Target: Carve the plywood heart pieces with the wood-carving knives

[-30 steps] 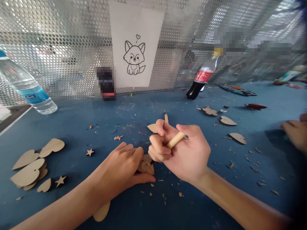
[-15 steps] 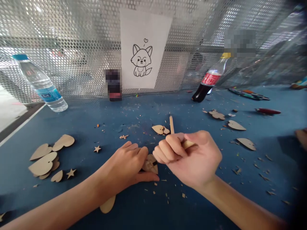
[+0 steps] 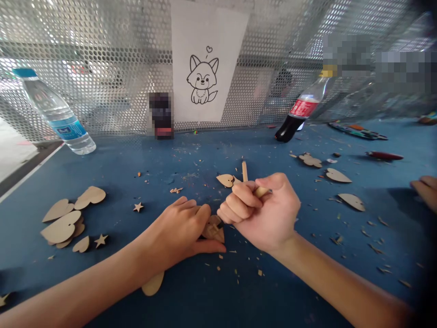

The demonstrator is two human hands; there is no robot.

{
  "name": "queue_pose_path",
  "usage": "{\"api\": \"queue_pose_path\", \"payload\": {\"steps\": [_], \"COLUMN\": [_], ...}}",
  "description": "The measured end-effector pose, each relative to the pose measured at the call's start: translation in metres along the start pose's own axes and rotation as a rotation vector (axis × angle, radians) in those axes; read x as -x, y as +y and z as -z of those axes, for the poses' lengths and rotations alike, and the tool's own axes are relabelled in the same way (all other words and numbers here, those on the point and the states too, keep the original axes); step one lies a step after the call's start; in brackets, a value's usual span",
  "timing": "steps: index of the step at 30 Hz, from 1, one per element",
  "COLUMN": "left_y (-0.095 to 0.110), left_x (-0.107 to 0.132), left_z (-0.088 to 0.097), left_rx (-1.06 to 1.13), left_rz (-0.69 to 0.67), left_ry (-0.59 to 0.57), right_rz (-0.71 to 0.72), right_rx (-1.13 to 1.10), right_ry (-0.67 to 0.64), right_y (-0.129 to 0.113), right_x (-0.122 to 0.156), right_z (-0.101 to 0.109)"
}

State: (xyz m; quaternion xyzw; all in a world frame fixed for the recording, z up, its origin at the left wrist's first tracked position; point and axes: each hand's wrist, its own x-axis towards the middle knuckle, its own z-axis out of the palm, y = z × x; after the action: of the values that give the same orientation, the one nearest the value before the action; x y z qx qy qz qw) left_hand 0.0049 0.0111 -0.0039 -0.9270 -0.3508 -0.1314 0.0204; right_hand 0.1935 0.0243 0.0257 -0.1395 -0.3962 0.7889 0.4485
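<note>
My left hand (image 3: 177, 228) presses a small wooden heart (image 3: 215, 233) flat against the blue table, with fingers over its left part and the thumb along its near edge. Carved marks show on its face. In my right fist (image 3: 261, 212) is a carving tool with a pale wooden handle (image 3: 262, 191). Its dark tip (image 3: 221, 224) meets the heart's right side; most of the tool is hidden by my fingers. Just beyond my right hand lie a small wooden heart (image 3: 225, 180) and a light wooden stick (image 3: 244, 171).
Wooden hearts (image 3: 63, 227) and stars (image 3: 101, 240) lie at left. A water bottle (image 3: 68, 130), a cola bottle (image 3: 302, 109) and a fox drawing (image 3: 203, 84) are at the back. More wooden pieces (image 3: 337, 175) and shavings lie right. Another person's hand (image 3: 426, 189) shows at the right edge.
My right hand with the carving tool has moved slightly left and turned, its tip now further onto the heart. The view has tilted a little. The other person's hand shows more.
</note>
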Motion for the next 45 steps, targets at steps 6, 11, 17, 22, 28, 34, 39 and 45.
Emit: {"api": "queue_pose_path", "payload": {"steps": [6, 11, 17, 22, 28, 34, 39, 45], "left_y": [-0.004, -0.008, -0.008, -0.008, -0.01, -0.011, -0.011, -0.014], "left_x": [-0.002, -0.001, -0.001, -0.002, -0.001, -0.002, -0.004, -0.001], "left_z": [0.01, 0.016, 0.012, 0.014, 0.014, 0.015, 0.014, 0.009], "left_rx": [0.033, -0.09, -0.137, -0.115, -0.091, -0.067, -0.031, -0.012], "left_rz": [-0.06, -0.168, -0.199, -0.21, -0.219, -0.222, -0.223, -0.161], "left_ry": [-0.043, -0.011, 0.021, 0.013, 0.013, 0.017, 0.025, -0.008], "right_rz": [-0.044, -0.022, 0.018, 0.051, 0.019, 0.011, -0.008, -0.053], "right_rx": [-0.047, 0.025, 0.095, 0.113, 0.143, 0.162, 0.193, 0.255], "right_ry": [0.049, -0.038, -0.097, -0.112, -0.134, -0.151, -0.158, -0.215], "right_y": [0.0, -0.001, -0.004, -0.006, -0.005, -0.006, -0.006, -0.002], "right_x": [-0.003, -0.001, 0.003, 0.004, 0.001, 0.001, -0.001, -0.012], "right_z": [0.002, 0.001, 0.0, -0.002, -0.002, -0.003, -0.006, -0.01]}}
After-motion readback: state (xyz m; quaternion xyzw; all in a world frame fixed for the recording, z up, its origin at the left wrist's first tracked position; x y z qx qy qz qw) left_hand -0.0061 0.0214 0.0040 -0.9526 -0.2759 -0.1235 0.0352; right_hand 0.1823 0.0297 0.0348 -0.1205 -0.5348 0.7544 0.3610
